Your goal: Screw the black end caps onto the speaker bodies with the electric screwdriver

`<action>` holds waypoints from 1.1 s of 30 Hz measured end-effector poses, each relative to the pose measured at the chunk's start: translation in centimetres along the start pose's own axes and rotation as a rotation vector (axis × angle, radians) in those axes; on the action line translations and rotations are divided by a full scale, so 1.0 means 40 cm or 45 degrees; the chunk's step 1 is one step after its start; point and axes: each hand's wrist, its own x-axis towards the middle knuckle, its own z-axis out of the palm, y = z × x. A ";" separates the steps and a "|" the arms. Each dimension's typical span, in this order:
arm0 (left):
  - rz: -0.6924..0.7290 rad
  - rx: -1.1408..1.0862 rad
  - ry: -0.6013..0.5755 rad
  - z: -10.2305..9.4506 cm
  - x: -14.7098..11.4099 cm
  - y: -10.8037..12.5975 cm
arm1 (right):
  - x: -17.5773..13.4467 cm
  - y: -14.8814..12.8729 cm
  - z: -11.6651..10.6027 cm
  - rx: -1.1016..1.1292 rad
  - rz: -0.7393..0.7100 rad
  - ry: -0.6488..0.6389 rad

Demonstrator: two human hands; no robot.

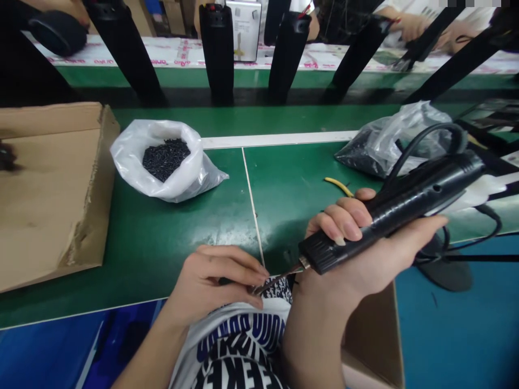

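Note:
My right hand (357,243) grips a black electric screwdriver (397,208) held slanted, its metal bit (279,280) pointing down-left toward my body. My left hand (219,281) has its fingertips pinched at the tip of the bit, holding a small dark part that looks like a screw; it is mostly hidden by the fingers. A black cable (425,140) loops from the rear of the tool. Both hands hover over the near edge of the green table (162,237).
An open white plastic bag of small black screws (166,159) sits at left centre. A second clear bag with dark parts (389,143) lies at right. A flat cardboard box (48,189) is at left. Black upright tools (218,48) line the far side. A yellow strip (338,185) lies nearby.

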 end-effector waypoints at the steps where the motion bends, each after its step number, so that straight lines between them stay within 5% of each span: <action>1: -0.002 0.008 0.008 0.004 -0.001 -0.002 | 0.002 0.000 -0.004 0.000 -0.004 -0.015; 20: -0.128 -0.330 0.564 0.108 -0.038 -0.032 | 0.017 0.011 -0.026 0.184 -0.109 -0.013; 33: -0.164 -0.232 0.639 0.097 -0.048 -0.029 | 0.014 0.008 -0.040 0.140 -0.117 -0.073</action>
